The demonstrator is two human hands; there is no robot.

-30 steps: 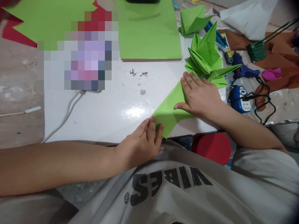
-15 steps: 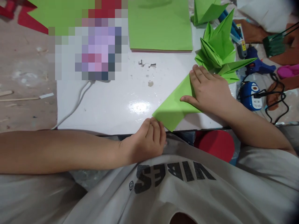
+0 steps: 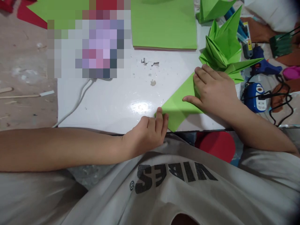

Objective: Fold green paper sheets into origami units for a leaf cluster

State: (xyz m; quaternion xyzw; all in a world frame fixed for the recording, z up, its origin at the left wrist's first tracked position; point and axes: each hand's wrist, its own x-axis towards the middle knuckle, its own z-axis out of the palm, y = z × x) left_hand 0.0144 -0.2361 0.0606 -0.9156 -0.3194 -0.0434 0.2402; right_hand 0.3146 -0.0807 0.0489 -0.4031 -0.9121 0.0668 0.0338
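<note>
A folded sheet of light green paper (image 3: 177, 107) lies slantwise near the front edge of the white board. Across its upper right part rests my right hand (image 3: 214, 89), palm down, with the thumb spread from the fingers. My left hand (image 3: 152, 129) is at the lower left corner, fingers bent together over the paper's edge; its thumb is hidden. Just beyond my right hand stands a pointed, many-folded green paper piece (image 3: 226, 47). A second folded green piece (image 3: 214, 11) sits behind it.
A stack of green paper (image 3: 164, 25) lies at the back of the white board (image 3: 112, 106). To the left is a blurred-out device with a white cable (image 3: 81, 97). A blue glue gun (image 3: 264, 64), cutter knife (image 3: 247, 43) and blue corded device (image 3: 254, 97) lie right.
My left hand has shifted slightly up and right, and its index finger has straightened along the paper's edge. My right hand stays on the paper. The whole view has shifted a little.
</note>
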